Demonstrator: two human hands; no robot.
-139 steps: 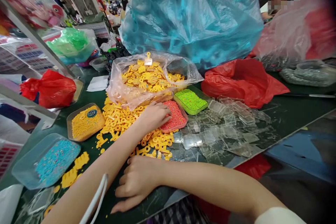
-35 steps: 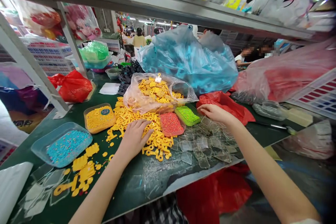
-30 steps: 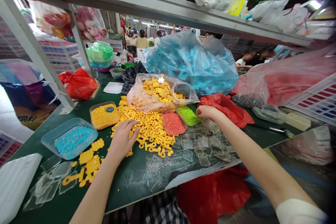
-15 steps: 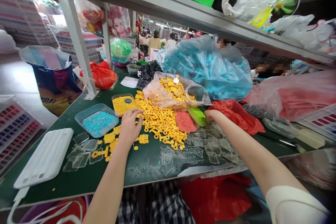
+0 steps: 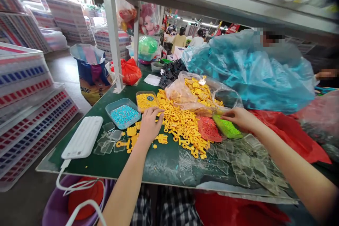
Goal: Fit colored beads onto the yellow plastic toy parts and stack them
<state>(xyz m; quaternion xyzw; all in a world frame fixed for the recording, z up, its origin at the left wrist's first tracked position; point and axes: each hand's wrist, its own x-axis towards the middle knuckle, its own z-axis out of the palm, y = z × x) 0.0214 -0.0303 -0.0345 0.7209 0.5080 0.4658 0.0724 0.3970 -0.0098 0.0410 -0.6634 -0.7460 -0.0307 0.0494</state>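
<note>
My left hand is at the left edge of a heap of yellow plastic pieces, with thumb and fingertips closed on a small yellow plastic piece. Just beyond it is a tray of yellow beads; a tray of blue beads stands to its left. Over the back edge of a tray of green beads is my right hand, fingers stretched leftward and apart from the thumb. I see nothing in them. Red beads lie in a tray beside the green ones.
Clear flat plates are scattered at the front right, and more clear plates at the left near a white power bank. An open bag of yellow pieces and a large blue bag lie behind. A shelf post rises at the left.
The view has swung left, so the table sits further right. My right hand has drawn back from beyond the green bead tray to its back edge. My left hand stays by the yellow heap.
</note>
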